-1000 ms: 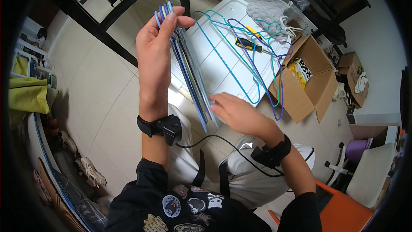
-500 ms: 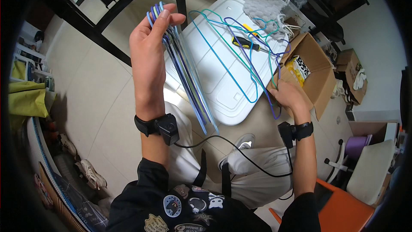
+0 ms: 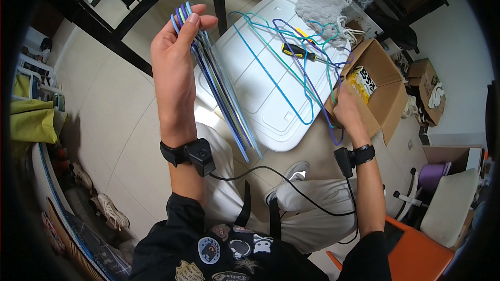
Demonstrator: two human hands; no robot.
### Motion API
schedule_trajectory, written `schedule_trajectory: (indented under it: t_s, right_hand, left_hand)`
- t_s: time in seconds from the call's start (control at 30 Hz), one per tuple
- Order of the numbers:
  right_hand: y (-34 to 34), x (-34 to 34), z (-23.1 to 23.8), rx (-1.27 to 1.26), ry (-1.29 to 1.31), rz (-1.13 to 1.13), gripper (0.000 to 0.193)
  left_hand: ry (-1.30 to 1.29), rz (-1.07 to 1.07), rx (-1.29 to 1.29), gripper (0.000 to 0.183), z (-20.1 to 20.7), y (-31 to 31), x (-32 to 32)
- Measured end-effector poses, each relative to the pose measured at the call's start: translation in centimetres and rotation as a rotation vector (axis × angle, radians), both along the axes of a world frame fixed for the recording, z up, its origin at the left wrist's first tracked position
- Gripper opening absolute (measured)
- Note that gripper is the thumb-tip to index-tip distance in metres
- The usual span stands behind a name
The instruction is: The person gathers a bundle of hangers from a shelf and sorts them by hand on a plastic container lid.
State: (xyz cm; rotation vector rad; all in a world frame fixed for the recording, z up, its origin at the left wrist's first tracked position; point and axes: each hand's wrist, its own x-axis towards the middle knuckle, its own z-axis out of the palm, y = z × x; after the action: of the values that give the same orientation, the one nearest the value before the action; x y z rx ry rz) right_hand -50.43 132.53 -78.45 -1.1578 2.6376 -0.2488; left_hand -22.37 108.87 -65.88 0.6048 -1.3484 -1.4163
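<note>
My left hand [image 3: 179, 47] is raised at the upper left, fingers closed round the hooks of a bundle of thin clothes hangers [image 3: 221, 96] in blue, purple, green and pale tones. The bundle hangs down in front of the white lid. My right hand [image 3: 348, 108] is at the lid's right edge, its fingers closed on the side of a purple clothes hanger [image 3: 298, 61]; the fingertips are partly hidden. A blue hanger [image 3: 271, 79] and a green hanger [image 3: 285, 56] lie on the lid, overlapping the purple one. A black-and-yellow screwdriver [image 3: 298, 52] lies under them.
The white plastic lid [image 3: 234, 54] has a grey fluffy cloth [image 3: 323, 8] at its far corner. Close by my right hand stands an open cardboard box [image 3: 390, 101] holding a yellow packet [image 3: 362, 83]. An orange chair [image 3: 422, 247] is at lower right. A black cable [image 3: 281, 177] links both wrist devices.
My left hand and its bundle have moved slightly left and up. My right hand has shifted a little up and turned, and the purple hanger has moved slightly with it.
</note>
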Motion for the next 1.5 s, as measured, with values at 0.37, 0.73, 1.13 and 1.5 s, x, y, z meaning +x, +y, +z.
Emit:
schedule_trajectory:
  t_s: [0.37,0.73,1.13,1.5]
  right_hand:
    - [-1.6,3.2,9.0,-0.518,0.020,-0.100,0.027]
    - [-0.7,3.7,12.6,-0.724,0.135,-0.081,0.033]
    - [-0.6,5.8,14.5,-0.855,0.139,0.079,0.038]
    - [-3.7,12.7,9.5,-0.872,0.058,0.530,0.041]
  left_hand:
    - [-0.022,-0.028,-0.005,0.031,-0.2,0.1,-0.2]
    - [-0.026,-0.014,-0.005,0.031,-0.2,0.0,0.0]
    - [-0.019,-0.048,0.001,0.032,-0.3,0.2,-0.6]
    - [0.049,-0.120,0.037,0.031,0.3,2.7,-3.0]
